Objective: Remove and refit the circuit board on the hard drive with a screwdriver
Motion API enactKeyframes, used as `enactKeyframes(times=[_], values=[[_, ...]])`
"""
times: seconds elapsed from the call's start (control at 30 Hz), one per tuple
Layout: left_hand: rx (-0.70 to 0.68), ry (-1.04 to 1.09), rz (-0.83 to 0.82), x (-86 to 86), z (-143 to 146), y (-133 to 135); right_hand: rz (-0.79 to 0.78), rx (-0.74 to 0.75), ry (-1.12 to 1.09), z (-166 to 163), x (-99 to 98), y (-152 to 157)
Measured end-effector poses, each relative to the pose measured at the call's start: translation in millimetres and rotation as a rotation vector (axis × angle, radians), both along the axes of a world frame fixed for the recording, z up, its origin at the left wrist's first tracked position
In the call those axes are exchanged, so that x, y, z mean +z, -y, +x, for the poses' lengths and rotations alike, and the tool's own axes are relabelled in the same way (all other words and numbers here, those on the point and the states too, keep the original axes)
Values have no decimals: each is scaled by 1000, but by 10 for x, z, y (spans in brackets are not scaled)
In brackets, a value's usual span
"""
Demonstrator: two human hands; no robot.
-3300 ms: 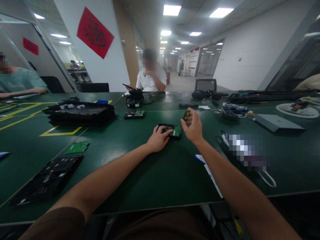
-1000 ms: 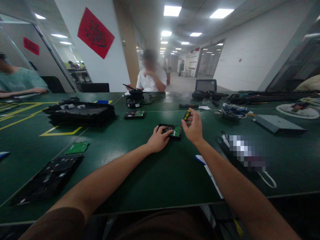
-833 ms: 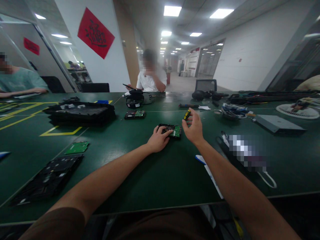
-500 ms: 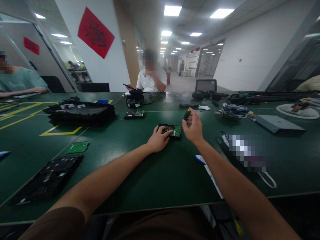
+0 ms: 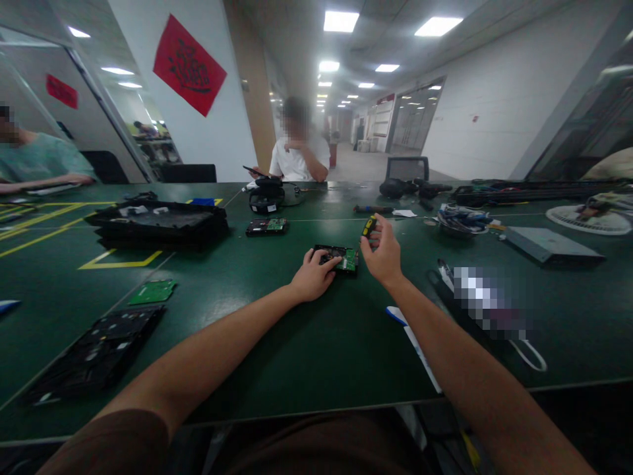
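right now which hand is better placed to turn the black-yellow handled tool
Probably the right hand: it holds the black-yellow handled tool, while the left hand rests on the rectangular green-black electronic unit.

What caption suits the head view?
Left hand on a rectangular black and green drive, right hand holding a yellow and black tool handle.

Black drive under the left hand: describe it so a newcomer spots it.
On the green table, find the person's left hand near the centre. Under it lies a black drive, green circuit board showing at its right end. Unlike the similar unit farther back, it has a hand on it.
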State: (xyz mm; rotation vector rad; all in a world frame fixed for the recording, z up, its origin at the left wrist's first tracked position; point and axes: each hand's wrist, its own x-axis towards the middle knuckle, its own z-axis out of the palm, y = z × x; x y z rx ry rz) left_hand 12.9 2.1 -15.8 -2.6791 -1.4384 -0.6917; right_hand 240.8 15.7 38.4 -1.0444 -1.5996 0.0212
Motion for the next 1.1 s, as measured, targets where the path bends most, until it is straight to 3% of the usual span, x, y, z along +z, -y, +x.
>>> enactKeyframes(times=[1.1], values=[[3,-17,10,14,7,-2,-6,13,32,21,-17,-25]])
